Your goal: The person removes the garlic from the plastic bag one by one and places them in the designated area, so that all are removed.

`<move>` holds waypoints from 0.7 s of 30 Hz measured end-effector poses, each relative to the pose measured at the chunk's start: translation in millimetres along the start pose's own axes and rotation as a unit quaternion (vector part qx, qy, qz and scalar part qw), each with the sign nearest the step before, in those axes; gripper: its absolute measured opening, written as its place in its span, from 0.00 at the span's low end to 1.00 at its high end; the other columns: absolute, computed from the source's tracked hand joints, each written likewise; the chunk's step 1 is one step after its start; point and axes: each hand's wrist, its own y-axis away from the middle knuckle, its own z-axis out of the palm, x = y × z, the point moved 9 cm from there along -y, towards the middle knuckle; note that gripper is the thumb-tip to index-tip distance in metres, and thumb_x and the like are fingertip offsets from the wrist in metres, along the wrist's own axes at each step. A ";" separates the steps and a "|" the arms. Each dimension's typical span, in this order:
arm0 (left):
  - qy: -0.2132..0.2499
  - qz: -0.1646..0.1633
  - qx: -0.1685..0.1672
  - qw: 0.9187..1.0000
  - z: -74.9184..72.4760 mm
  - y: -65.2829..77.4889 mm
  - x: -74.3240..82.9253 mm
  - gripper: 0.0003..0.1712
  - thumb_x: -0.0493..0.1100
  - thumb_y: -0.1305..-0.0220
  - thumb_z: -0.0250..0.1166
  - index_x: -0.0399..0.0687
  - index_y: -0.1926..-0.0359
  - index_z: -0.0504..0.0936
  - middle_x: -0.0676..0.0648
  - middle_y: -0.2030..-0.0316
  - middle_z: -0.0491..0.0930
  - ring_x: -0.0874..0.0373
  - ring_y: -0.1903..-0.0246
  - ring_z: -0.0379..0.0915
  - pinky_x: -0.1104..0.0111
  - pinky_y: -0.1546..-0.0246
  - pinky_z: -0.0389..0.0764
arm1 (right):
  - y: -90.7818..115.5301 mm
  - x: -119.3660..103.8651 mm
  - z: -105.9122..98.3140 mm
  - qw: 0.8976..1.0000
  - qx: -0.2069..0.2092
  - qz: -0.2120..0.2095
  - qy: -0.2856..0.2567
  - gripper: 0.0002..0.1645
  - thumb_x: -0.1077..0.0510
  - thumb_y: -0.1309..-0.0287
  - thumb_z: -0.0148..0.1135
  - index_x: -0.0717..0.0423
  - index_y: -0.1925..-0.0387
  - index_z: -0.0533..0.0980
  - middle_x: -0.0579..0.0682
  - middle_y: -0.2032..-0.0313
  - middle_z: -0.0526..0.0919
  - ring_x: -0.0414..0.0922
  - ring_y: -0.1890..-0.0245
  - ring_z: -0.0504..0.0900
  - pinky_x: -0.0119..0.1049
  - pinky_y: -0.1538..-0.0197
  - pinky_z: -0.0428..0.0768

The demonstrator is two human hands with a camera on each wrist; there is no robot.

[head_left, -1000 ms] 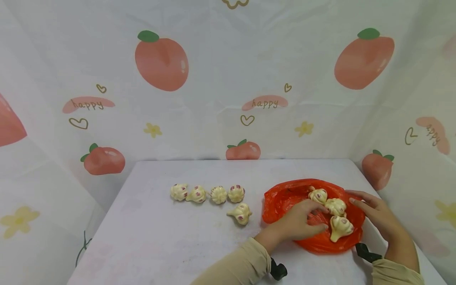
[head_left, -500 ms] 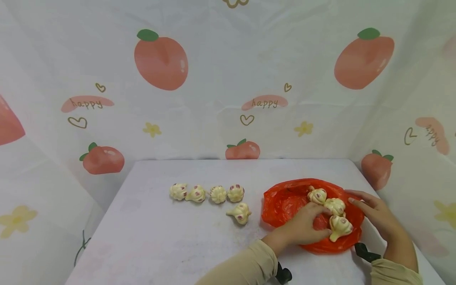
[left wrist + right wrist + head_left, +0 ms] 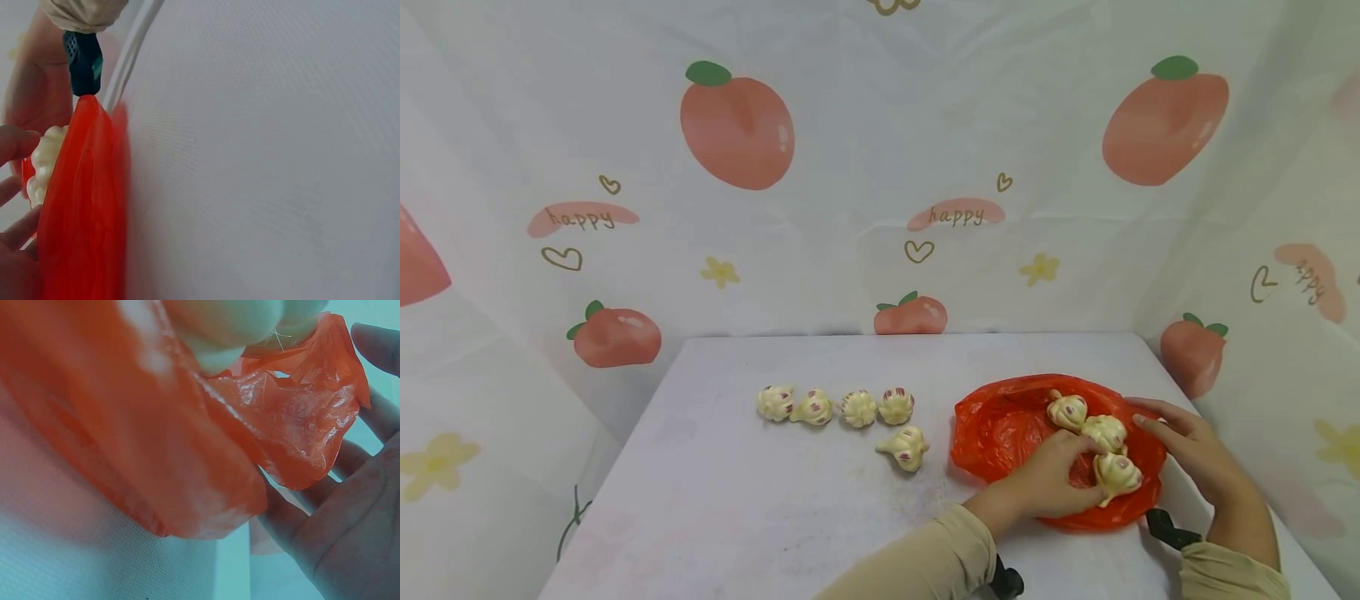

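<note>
While five garlic bulbs (image 3: 859, 409) lay loose toward the table's (image 3: 722, 492) back edge, I saw a red bag (image 3: 1000, 429) near its right edge, apparently spread for access; the left hand (image 3: 1060, 477) pinched the front bulb (image 3: 1122, 475) inside, while the right hand (image 3: 1201, 454), fingers loose, seemingly steadied it.

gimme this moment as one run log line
left hand: on front garlic bulb inside red bag | right hand: at bag's right side | also bagged: two bulbs | on table: five loose bulbs
</note>
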 end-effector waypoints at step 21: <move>0.005 -0.025 -0.024 0.999 13.1 -9.1 -1.4 0.34 0.54 0.31 0.71 0.60 0.27 0.73 0.60 0.38 0.73 0.73 0.41 0.69 0.83 0.42 0.72 | -0.2 -0.3 -0.4 1.000 -0.003 0.003 -0.007 0.31 0.44 0.19 0.53 0.59 0.27 0.72 0.12 0.51 0.73 0.18 0.48 0.67 0.22 0.53 0.76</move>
